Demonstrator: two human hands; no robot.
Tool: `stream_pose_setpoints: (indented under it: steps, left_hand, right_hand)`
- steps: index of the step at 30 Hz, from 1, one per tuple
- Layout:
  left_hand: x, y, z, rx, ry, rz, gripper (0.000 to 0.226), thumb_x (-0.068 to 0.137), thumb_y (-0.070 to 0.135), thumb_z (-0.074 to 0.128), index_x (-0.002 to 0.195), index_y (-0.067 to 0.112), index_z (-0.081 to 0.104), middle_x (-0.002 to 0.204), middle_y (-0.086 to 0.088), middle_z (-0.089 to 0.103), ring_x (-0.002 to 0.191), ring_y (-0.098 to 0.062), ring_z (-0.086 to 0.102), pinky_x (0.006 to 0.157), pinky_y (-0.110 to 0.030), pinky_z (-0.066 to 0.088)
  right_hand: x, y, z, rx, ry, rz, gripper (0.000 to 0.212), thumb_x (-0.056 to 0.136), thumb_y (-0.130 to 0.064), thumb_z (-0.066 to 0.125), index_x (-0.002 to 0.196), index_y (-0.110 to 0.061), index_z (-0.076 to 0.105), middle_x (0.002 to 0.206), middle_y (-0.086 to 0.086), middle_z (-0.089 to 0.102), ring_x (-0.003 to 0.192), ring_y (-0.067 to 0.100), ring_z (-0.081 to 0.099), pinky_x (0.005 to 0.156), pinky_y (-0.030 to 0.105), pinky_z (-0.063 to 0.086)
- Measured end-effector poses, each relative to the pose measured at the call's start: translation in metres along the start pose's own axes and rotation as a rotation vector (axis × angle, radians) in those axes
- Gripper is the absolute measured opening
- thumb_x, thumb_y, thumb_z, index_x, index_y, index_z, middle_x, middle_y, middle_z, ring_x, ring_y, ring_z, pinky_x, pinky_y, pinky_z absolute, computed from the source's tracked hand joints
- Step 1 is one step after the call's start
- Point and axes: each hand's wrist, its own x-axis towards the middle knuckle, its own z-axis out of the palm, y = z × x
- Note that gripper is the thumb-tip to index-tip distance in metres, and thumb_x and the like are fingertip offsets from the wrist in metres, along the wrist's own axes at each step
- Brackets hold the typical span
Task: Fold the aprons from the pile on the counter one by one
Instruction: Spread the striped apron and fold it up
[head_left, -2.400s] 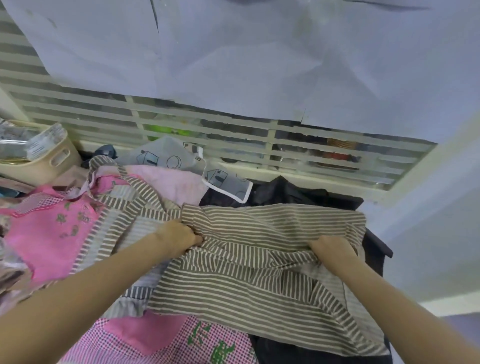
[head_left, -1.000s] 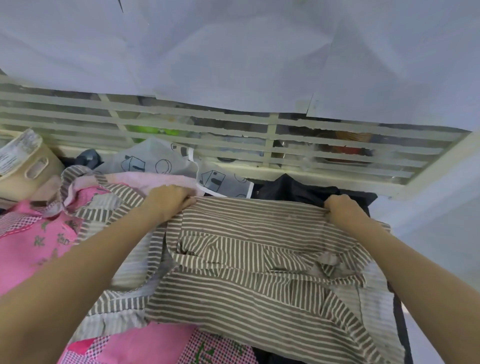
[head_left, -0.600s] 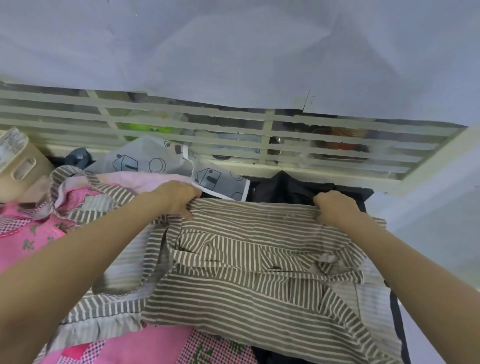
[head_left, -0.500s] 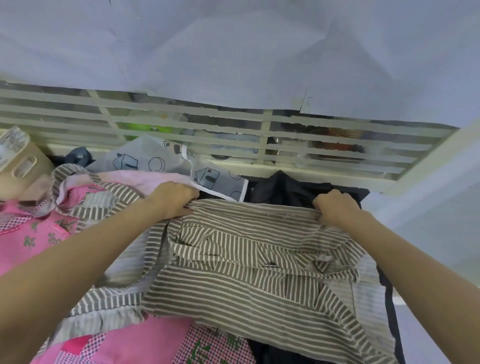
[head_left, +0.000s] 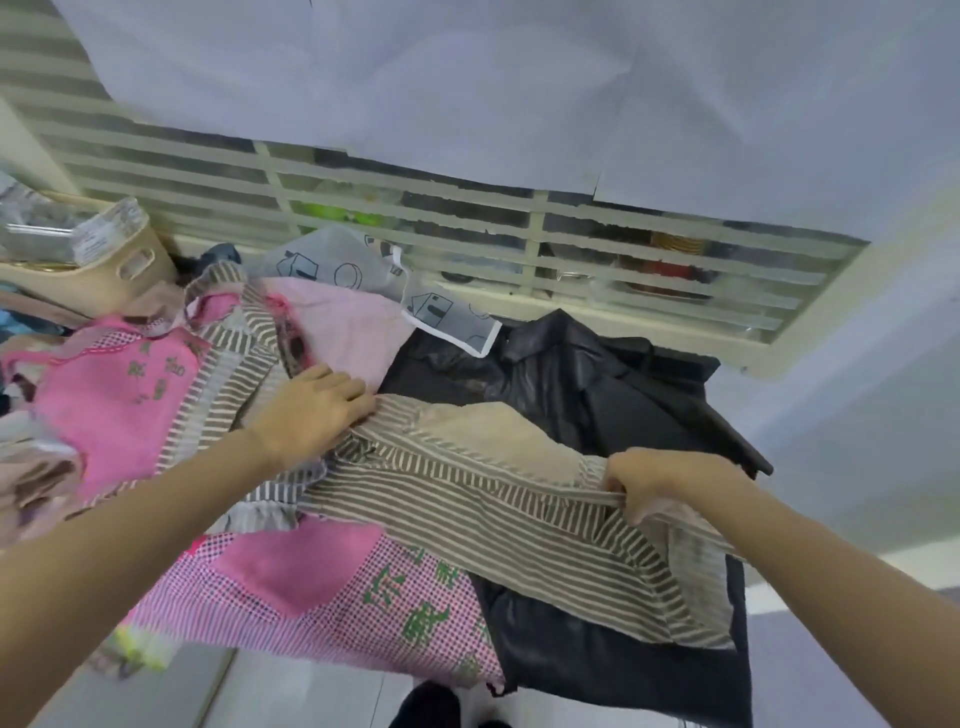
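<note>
My left hand (head_left: 311, 410) lies on the far left end of the striped apron (head_left: 498, 519), fingers laid fairly flat with the tips pressing the cloth down where it meets the pale pink apron (head_left: 343, 327); I cannot tell whether the thumb is tucked under a fold. My right hand (head_left: 657, 480) is curled tight round a bunched edge of the same striped apron on its right side, the cloth pinched between thumb and fingers and lifted a little, so a stretch of it hangs taut between my two hands. A plain beige patch of the apron's underside (head_left: 483, 441) shows turned up near the middle. The apron rests across the top of the pile on the counter, lying partly on a black apron (head_left: 597, 395) that spreads behind and below it, and partly on a pink checked apron with green characters (head_left: 332, 587) whose edge hangs over the front. To the left sits another bright pink apron (head_left: 109, 395) with striped trim, and behind it a grey printed cloth (head_left: 337, 265) leans toward the slatted window grille (head_left: 467, 208). A beige plastic basket (head_left: 98, 270) stands at the far left, beside the pile
</note>
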Motion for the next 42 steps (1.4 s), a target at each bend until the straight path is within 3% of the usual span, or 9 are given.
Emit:
stream_pose_setpoints:
  steps: [4,9,14,17,20,24,30,34,42]
  left_hand:
    - [-0.035,0.028,0.016,-0.038,-0.042,0.037,0.019,0.061,0.016,0.076,0.078,0.017,0.066,0.078,0.000,0.067,0.072,-0.021,0.067,0.074,-0.030,0.034]
    - [-0.039,0.063,0.025,-0.061,-0.785,-0.156,0.034,0.097,0.025,0.043,0.130,0.022,0.049,0.131,0.003,0.050,0.123,-0.019,0.049,0.101,-0.034,0.037]
    - [-0.020,0.051,0.020,-0.564,-1.209,-0.284,0.025,0.085,0.029,0.063,0.093,0.006,0.068,0.085,-0.007,0.069,0.074,-0.017,0.066,0.075,-0.030,0.052]
    - [0.001,0.033,0.007,-0.800,-0.841,-0.474,0.025,0.089,0.023,0.058,0.085,0.001,0.070,0.068,-0.005,0.064,0.060,-0.013,0.058,0.064,-0.020,0.047]
    - [0.021,0.017,0.015,-0.581,-0.482,-0.672,0.024,0.093,0.021,0.047,0.099,0.004,0.063,0.103,-0.015,0.064,0.094,-0.030,0.059,0.079,-0.032,0.044]
    - [0.032,0.020,0.035,-0.513,-0.770,-0.719,0.044,0.097,0.034,0.040,0.126,0.002,0.051,0.127,-0.019,0.055,0.114,-0.034,0.053,0.092,-0.036,0.042]
    - [0.026,0.017,0.049,-0.511,-0.786,-0.581,0.040,0.097,0.035,0.046,0.112,0.002,0.062,0.117,-0.017,0.061,0.108,-0.032,0.056,0.084,-0.032,0.041]
    - [0.013,0.011,0.047,-0.719,-0.534,-0.620,0.040,0.098,0.034,0.045,0.067,0.009,0.050,0.079,-0.014,0.059,0.080,-0.027,0.056,0.070,-0.031,0.036]
    - [0.014,0.031,0.042,-0.672,-0.751,-0.426,0.045,0.100,0.040,0.036,0.095,0.006,0.065,0.100,-0.011,0.064,0.098,-0.029,0.058,0.085,-0.033,0.041]
  right_hand:
    - [-0.001,-0.027,0.036,-0.136,-0.033,-0.013,0.021,0.081,-0.010,0.060,0.101,-0.016,0.062,0.087,0.004,0.057,0.085,0.020,0.051,0.067,0.026,0.037]
    - [0.010,-0.042,0.069,-0.235,-0.020,0.024,0.031,0.083,-0.006,0.058,0.114,-0.004,0.061,0.114,0.013,0.064,0.104,0.030,0.061,0.071,0.029,0.042]
    - [0.009,-0.051,0.078,-0.210,-0.100,0.012,0.022,0.083,-0.009,0.061,0.104,-0.002,0.063,0.097,0.012,0.065,0.090,0.028,0.062,0.072,0.030,0.044]
    - [0.009,-0.053,0.069,-0.077,-0.278,0.025,0.023,0.085,-0.026,0.064,0.072,-0.008,0.060,0.063,0.003,0.064,0.060,0.019,0.053,0.081,0.033,0.052]
    - [0.011,-0.054,0.038,0.247,-0.167,0.010,0.021,0.094,-0.028,0.052,0.087,-0.010,0.060,0.092,0.012,0.067,0.075,0.027,0.061,0.081,0.032,0.049]
    - [0.035,-0.048,0.010,0.475,0.519,0.050,0.027,0.097,-0.025,0.044,0.092,-0.001,0.054,0.093,0.013,0.056,0.087,0.025,0.052,0.071,0.033,0.038]
    - [0.070,-0.046,0.038,0.156,0.380,0.115,0.038,0.104,-0.033,0.025,0.116,-0.009,0.052,0.123,0.009,0.052,0.118,0.028,0.047,0.105,0.040,0.028]
    - [0.074,-0.047,0.053,0.259,0.521,0.056,0.036,0.104,-0.029,0.026,0.069,-0.023,0.027,0.110,0.014,0.057,0.103,0.030,0.055,0.075,0.034,0.033]
    - [0.063,-0.046,0.043,0.240,0.610,0.110,0.034,0.104,-0.024,0.023,0.071,-0.019,0.026,0.094,0.008,0.058,0.091,0.033,0.058,0.066,0.035,0.036]
